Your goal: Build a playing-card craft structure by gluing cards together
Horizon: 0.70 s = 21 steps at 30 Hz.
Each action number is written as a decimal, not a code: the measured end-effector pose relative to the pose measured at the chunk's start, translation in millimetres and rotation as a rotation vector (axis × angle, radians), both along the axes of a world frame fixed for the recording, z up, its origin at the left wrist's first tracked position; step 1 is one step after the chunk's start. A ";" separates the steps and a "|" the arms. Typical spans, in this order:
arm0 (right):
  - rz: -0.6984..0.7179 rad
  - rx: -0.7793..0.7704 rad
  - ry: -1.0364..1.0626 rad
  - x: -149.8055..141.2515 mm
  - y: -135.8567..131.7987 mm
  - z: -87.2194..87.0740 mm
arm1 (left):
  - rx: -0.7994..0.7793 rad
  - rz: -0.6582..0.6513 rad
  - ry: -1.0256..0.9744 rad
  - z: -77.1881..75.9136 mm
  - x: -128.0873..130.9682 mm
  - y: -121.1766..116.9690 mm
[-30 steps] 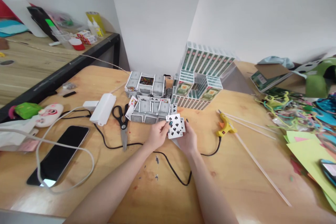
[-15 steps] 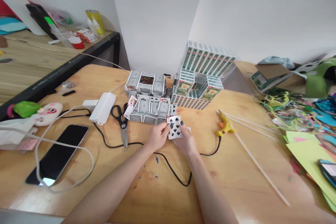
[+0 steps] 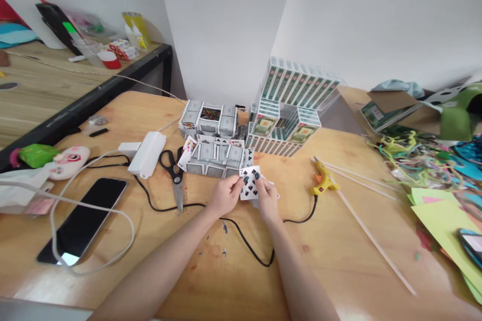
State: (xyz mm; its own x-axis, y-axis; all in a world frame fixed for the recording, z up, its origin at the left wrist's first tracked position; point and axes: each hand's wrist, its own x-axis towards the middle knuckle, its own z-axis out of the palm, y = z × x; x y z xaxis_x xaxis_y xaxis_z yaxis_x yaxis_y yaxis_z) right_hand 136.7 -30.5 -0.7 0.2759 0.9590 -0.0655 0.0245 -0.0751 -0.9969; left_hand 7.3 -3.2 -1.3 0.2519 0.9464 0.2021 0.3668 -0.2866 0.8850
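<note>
Wooden table (image 3: 331, 251) | 7-of-spades card (image 3: 250, 184): white, black pips | left grip (image 3: 225, 195), right grip (image 3: 268, 200): pinching it

The left hand (image 3: 226, 195) and the right hand (image 3: 268, 201) hold a seven of spades (image 3: 249, 191) between them. Scissors (image 3: 176, 178) lie to their left, a yellow glue gun (image 3: 324, 180) to their right, a playing-card structure (image 3: 215, 156) just beyond.

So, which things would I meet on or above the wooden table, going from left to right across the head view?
Black-screened rectangular phone, black-handled metal scissors, white rectangular playing card with black spades, yellow plastic glue gun, pale-yellow paper sheets.
</note>
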 end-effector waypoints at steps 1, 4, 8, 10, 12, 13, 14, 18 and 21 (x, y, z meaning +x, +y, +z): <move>-0.001 -0.013 0.020 0.4 -0.1 -0.4 | -0.002 0.005 -0.009 0.3 -0.3 0.9; -0.002 -0.028 0.073 0.2 -0.2 -2.9 | -0.026 0.022 -0.055 1.7 -1.0 4.0; 0.082 -0.026 0.085 -1.2 0.8 -6.2 | -0.040 0.050 -0.102 3.4 -1.8 5.8; 0.107 -0.020 0.050 -1.1 1.3 -7.4 | -0.041 0.054 -0.093 2.9 -2.2 5.6; 0.101 -0.002 -0.034 -1.0 1.2 -7.5 | -0.036 0.058 -0.067 1.4 -2.2 5.5; 0.093 0.011 -0.086 -1.1 0.8 -7.1 | -0.030 0.060 -0.050 0.5 -2.1 5.5; 0.079 0.029 -0.140 -1.6 0.3 -6.4 | -0.021 0.062 -0.031 -0.5 -1.9 5.5; -0.010 0.096 -0.326 -5.7 -3.1 -2.1 | 0.041 0.067 0.050 -2.7 -1.0 5.2; -0.047 0.118 -0.438 -7.5 -5.0 0.3 | 0.134 0.066 0.104 -0.4 -1.8 3.8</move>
